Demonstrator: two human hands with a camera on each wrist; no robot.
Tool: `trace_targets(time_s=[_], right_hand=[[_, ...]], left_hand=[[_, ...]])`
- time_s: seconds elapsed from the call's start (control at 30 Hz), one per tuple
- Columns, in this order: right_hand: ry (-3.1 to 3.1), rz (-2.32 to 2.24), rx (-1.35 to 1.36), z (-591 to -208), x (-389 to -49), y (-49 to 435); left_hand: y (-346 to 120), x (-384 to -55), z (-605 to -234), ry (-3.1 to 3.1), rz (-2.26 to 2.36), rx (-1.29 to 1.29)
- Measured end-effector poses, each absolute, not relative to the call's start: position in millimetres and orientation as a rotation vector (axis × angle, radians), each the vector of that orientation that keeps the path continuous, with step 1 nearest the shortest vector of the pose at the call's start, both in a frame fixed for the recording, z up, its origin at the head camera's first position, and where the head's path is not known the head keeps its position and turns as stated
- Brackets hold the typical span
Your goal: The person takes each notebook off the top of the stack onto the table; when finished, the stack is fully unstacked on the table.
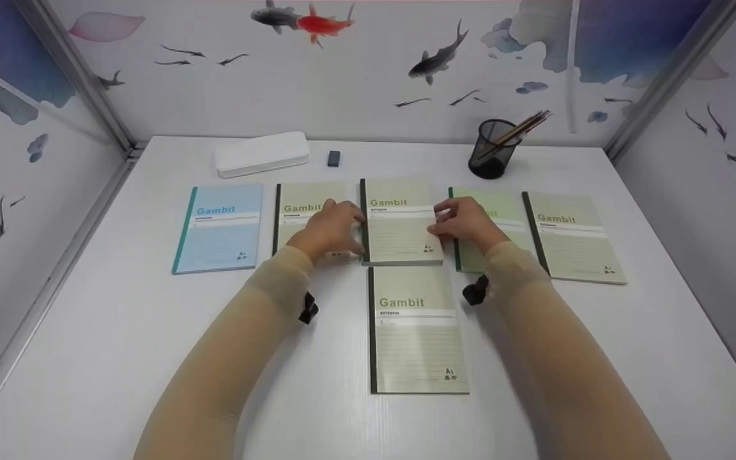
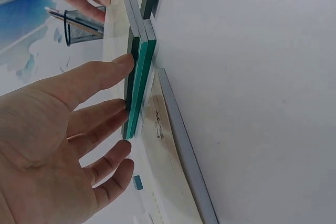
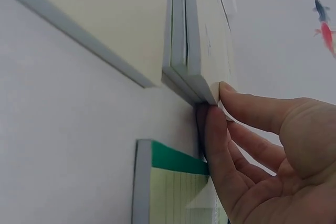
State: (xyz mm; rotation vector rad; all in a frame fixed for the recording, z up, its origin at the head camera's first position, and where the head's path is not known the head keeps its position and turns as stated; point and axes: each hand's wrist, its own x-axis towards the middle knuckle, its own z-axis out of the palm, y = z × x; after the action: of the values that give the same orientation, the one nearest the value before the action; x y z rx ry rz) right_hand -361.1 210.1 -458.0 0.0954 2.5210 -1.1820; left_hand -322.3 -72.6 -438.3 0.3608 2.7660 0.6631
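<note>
In the middle of the table, a beige notebook with a dark spine tops a small stack. Two green spines show beneath it in the left wrist view. My left hand touches the spine side of the stack with thumb and fingertips, its fingers only slightly bent. On the opposite edge, my right hand pinches the top notebook's side between thumb and index finger. Directly in front of the stack lies another beige notebook. My left hand partly covers one more beige notebook beneath it.
A blue notebook lies at left. To the right are a green notebook, partly under my right hand, and a beige notebook. Behind stand a white case, a dark eraser and a black mesh cup with pencils.
</note>
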Motion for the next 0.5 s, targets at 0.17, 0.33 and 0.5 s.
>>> trace_targets(time_s=[0.17, 0.33, 0.5], right_hand=[[2.455, -1.296, 0.154, -461.7, -360.9, 214.2], [2.419, -1.428, 0.118, -464.1, -361.1, 219.6], [2.379, -1.517, 0.112, -465.9, -356.1, 230.4]], left_hand=[[-74.8, -322.2, -440.5, 2.755, 0.679, 0.344], [-77.2, -321.0, -441.8, 2.744, 0.705, 0.299], [-77.9, -320.5, -442.4, 2.740, 0.676, 0.328]])
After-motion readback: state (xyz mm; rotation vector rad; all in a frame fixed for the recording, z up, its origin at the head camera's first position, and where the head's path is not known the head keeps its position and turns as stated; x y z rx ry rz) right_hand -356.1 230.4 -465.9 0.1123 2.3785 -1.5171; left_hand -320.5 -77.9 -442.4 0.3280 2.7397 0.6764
